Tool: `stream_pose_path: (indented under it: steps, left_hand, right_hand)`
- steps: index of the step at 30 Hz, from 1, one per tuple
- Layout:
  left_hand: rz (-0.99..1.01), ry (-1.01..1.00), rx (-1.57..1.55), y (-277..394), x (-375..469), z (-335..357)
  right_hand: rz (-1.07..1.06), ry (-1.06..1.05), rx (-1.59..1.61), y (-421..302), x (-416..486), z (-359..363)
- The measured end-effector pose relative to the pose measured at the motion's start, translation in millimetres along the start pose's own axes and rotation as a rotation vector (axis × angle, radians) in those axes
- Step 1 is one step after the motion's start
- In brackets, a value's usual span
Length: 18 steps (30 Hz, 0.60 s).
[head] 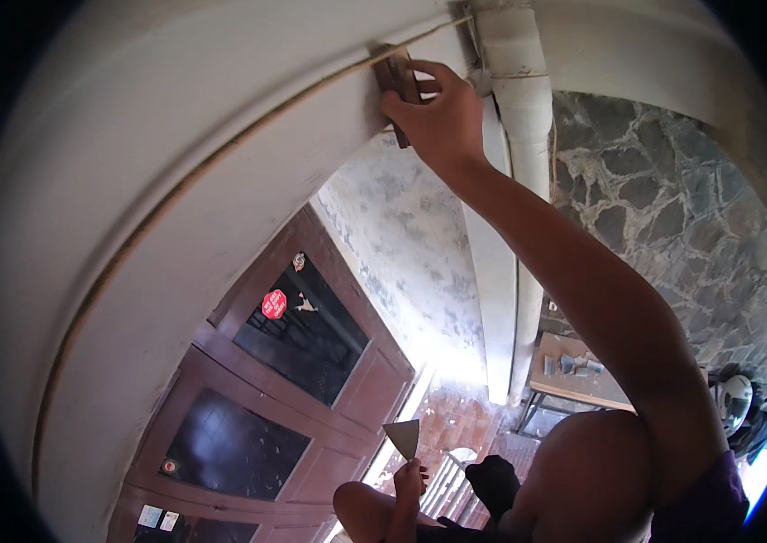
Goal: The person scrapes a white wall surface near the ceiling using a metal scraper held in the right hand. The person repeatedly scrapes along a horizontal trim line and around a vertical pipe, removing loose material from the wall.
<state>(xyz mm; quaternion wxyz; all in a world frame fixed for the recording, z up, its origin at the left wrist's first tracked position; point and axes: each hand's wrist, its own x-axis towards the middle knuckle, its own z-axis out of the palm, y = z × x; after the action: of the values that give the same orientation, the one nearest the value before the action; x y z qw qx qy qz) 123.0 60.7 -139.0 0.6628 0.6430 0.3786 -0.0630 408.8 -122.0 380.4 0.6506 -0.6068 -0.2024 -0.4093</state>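
My right hand [448,119] is raised high and grips a brown block-like tool [397,81], which it presses flat to the white wall [275,156] across a thin cord or cable [220,152]. The cord curves along the wall and passes by the tool. Low in the view, my left hand [410,476] holds a putty knife [404,436] by its handle, the wide blade pointing up and away from the wall.
A white pipe [522,108] runs down beside the raised hand. Below are brown doors with dark glass [247,366], a wooden table [577,387] with small items, a white slatted object [451,482] and a helmet [736,400]. A stone-clad wall [668,217] stands at right.
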Motion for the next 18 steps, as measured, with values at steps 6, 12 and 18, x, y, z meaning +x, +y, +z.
stream_pose_path:
  steps: [6,12,18]
  left_hand:
    - [-0.002,0.001,0.063,-7,-19,-6]
    - [0.006,-0.005,0.019,-4,-7,-18]
    - [0.019,-0.003,-0.122,-5,7,-11]
  right_hand:
    - [-0.244,-0.091,-0.083,-33,-29,3]
    - [-0.092,-0.033,-0.062,-46,-24,13]
    - [-0.082,-0.048,-0.039,-46,-27,11]
